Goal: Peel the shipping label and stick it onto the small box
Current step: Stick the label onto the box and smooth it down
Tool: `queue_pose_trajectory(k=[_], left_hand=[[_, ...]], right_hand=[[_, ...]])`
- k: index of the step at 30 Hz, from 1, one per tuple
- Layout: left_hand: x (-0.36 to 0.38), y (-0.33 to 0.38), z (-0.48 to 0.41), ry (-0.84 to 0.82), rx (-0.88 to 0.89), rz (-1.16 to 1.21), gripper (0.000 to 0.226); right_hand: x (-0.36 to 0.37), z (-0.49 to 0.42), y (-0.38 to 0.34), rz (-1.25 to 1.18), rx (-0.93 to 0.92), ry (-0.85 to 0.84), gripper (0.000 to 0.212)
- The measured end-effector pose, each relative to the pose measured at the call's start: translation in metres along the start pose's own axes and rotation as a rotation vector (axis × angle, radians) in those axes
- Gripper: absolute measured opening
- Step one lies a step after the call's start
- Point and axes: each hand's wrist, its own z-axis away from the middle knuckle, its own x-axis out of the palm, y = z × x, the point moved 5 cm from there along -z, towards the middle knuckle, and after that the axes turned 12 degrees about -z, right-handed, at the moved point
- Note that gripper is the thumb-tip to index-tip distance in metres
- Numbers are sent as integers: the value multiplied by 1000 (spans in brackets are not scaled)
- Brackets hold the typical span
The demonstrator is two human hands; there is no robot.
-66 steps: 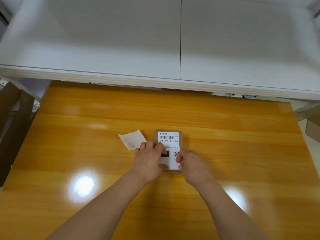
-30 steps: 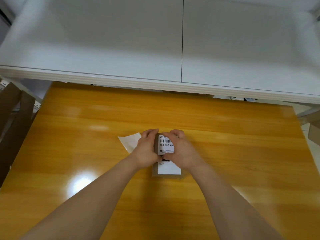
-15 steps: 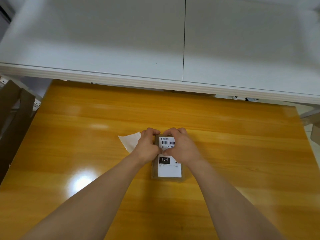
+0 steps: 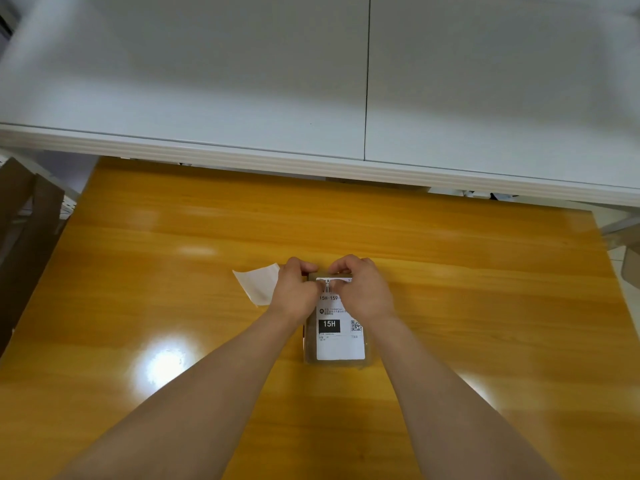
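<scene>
The small brown box [image 4: 338, 364] lies flat on the yellow wooden table [image 4: 485, 306], a little right of centre. A white shipping label [image 4: 341, 346] with a black "15H" block and a QR code covers its top face. My left hand [image 4: 296, 297] and my right hand [image 4: 365, 294] sit side by side at the box's far end. Their fingers curl over the far edge and both thumbs press down on the label's top strip by the barcode. The hands hide the far part of the label.
The peeled white backing sheet [image 4: 258, 285] lies on the table just left of my left hand. A white shelf [image 4: 242, 81] overhangs the table's far edge. Brown cardboard [image 4: 20, 220] stands beyond the left edge.
Both hands have slid from the near end of the label to the far end of the box. The lower part of the label with "15H" is now uncovered.
</scene>
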Motion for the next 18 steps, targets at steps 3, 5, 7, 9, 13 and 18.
queue_pose_trajectory(k=[3, 5, 7, 9, 13, 18], left_hand=[[1, -1, 2, 11, -27, 84, 26], [1, -2, 3, 21, -57, 157, 21], [0, -3, 3, 35, -82, 219, 19], [1, -3, 3, 38, -90, 238, 20], [0, -1, 5, 8, -74, 229, 15], [3, -7, 12, -166, -67, 23, 62]], right_hand=[[1, -3, 1, 35, 6, 17, 23], [4, -2, 0, 34, 11, 42, 20], [5, -2, -1, 41, 17, 83, 16], [7, -1, -1, 56, 22, 106, 18], [7, 1, -1, 61, 14, 141, 19], [8, 3, -3, -12, -6, 148, 15]])
